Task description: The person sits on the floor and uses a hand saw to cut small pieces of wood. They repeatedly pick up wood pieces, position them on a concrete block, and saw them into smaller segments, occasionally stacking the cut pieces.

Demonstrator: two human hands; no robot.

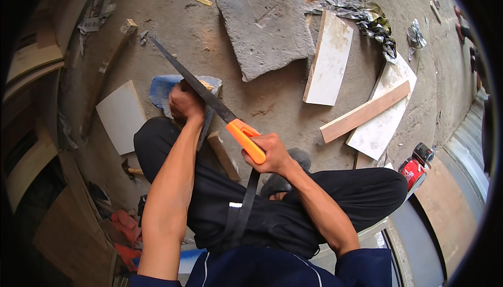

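Observation:
A handsaw with a long dark blade (pixel 196 84) slants from the middle toward the upper left. My right hand (pixel 270 153) is wrapped round its orange handle (pixel 246 140). Closed just left of the blade, my left hand (pixel 186 102) presses down by a blue and white block-like piece (pixel 162 90). A bit of light wood (pixel 214 84) shows past the blade there. What the left fingers grip is hidden. Under the saw, a short wooden block (pixel 223 155) lies between my legs.
A rough concrete slab (pixel 267 30) lies ahead, with white boards (pixel 328 59) and a wood strip (pixel 365 110) to its right. At left are a white panel (pixel 121 117), a hammer (pixel 132 169) and a timber length (pixel 110 67). A red can (pixel 411 170) stands beyond my right knee.

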